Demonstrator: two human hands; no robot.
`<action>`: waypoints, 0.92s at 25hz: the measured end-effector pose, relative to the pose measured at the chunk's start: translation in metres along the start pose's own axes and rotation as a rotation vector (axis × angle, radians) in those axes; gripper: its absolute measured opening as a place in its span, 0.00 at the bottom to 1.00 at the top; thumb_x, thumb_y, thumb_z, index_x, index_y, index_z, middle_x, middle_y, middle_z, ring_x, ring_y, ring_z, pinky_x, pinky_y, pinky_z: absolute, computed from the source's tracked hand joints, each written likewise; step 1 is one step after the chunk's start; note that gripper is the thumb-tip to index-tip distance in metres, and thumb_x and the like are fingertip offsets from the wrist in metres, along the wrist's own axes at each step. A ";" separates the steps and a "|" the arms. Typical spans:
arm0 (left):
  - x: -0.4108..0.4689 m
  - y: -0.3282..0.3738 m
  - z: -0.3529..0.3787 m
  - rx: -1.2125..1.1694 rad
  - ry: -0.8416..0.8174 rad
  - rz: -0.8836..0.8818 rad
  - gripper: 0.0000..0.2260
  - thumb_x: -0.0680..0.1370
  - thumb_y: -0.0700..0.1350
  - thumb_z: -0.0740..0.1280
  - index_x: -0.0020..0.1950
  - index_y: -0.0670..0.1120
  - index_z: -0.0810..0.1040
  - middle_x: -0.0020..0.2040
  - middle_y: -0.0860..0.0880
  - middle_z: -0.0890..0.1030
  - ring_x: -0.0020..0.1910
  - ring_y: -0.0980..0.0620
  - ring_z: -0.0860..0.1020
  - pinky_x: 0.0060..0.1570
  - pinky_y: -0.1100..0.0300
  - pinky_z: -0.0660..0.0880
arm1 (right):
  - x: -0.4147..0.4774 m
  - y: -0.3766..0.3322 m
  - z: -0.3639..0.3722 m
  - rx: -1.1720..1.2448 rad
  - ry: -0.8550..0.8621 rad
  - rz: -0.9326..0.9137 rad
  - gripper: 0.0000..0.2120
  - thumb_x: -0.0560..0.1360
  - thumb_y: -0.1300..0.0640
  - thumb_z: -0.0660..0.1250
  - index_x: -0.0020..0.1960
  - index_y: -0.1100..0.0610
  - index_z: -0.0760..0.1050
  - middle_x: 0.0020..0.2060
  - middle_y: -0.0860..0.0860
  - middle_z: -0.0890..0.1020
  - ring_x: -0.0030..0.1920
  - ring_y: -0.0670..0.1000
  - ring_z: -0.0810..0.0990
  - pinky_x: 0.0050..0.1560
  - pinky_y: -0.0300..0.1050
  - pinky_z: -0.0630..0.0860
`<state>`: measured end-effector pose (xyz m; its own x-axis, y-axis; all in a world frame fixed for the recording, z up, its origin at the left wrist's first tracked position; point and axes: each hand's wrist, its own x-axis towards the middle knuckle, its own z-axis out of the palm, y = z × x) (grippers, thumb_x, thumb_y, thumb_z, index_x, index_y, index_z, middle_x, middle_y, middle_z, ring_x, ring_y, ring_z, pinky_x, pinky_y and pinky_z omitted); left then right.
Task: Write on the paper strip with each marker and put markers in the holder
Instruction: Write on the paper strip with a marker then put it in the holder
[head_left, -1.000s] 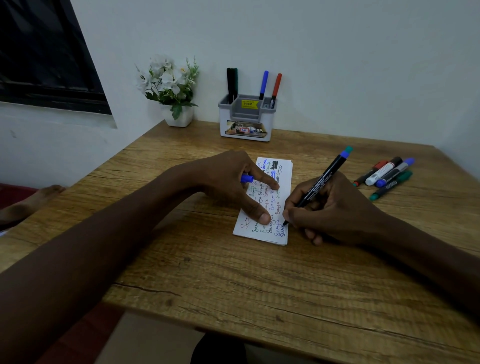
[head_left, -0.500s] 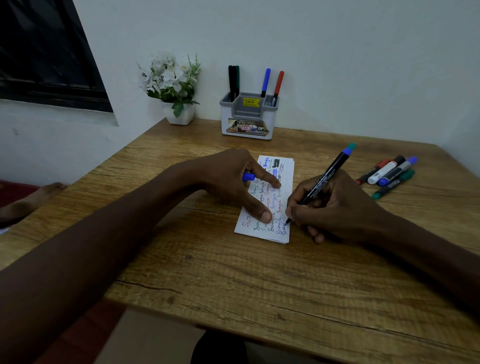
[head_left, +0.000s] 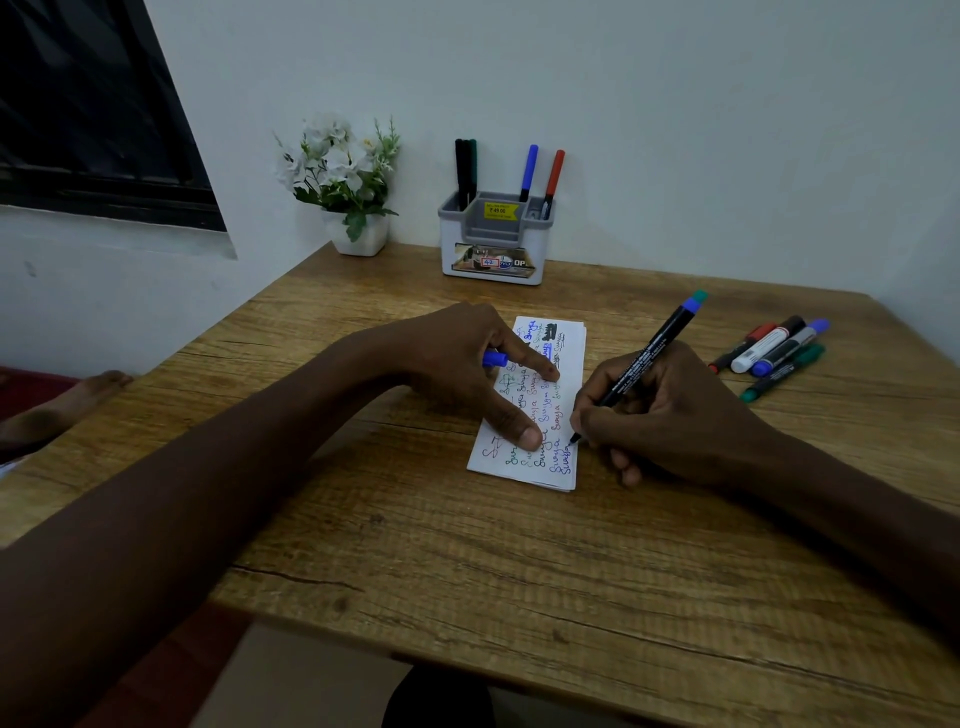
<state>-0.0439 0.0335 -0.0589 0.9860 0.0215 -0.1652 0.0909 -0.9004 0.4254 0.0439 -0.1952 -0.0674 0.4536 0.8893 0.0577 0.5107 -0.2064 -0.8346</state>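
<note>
Four markers already stand in the holder (head_left: 493, 244) at the back of the surface (head_left: 519, 571), and several loose markers (head_left: 769, 348) wait on the right, so roughly half seems done. The left hand (head_left: 467, 364) pins the crowded paper strip (head_left: 571, 364) while clasping a blue cap (head_left: 495, 357). The right hand (head_left: 665, 410) grips the marker (head_left: 649, 353), its tip on the strip's near right edge.

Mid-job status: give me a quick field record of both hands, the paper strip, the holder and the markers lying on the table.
left hand: thumb and forefinger press the paper strip flat; it also holds a blue cap
right hand: grips the black-barrelled marker, tip at the strip's right edge
paper strip: mostly covered in coloured writing
holder: by the back wall, four markers upright in it
loose markers: four on the table, to the right
</note>
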 end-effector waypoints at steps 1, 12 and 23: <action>0.000 0.000 0.000 -0.001 -0.002 -0.003 0.36 0.62 0.66 0.74 0.70 0.63 0.75 0.74 0.54 0.72 0.57 0.58 0.70 0.48 0.68 0.67 | 0.000 0.001 0.000 0.001 0.011 -0.004 0.04 0.75 0.62 0.72 0.45 0.63 0.81 0.26 0.54 0.83 0.22 0.48 0.79 0.25 0.40 0.77; -0.001 0.001 0.000 -0.001 -0.006 -0.010 0.36 0.61 0.68 0.74 0.69 0.65 0.75 0.74 0.55 0.72 0.57 0.59 0.71 0.51 0.64 0.69 | 0.000 0.004 -0.001 -0.010 0.002 -0.054 0.04 0.75 0.62 0.73 0.43 0.63 0.81 0.27 0.58 0.83 0.22 0.50 0.79 0.24 0.40 0.76; 0.000 0.002 0.002 0.016 0.009 -0.008 0.33 0.64 0.66 0.76 0.69 0.63 0.76 0.61 0.60 0.78 0.49 0.61 0.72 0.44 0.66 0.66 | 0.001 0.005 -0.002 0.115 0.081 -0.057 0.02 0.76 0.65 0.71 0.45 0.65 0.80 0.28 0.58 0.83 0.24 0.52 0.81 0.29 0.43 0.80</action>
<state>-0.0445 0.0311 -0.0596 0.9865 0.0323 -0.1608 0.0965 -0.9072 0.4095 0.0486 -0.1958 -0.0708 0.4862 0.8614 0.1471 0.4528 -0.1044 -0.8855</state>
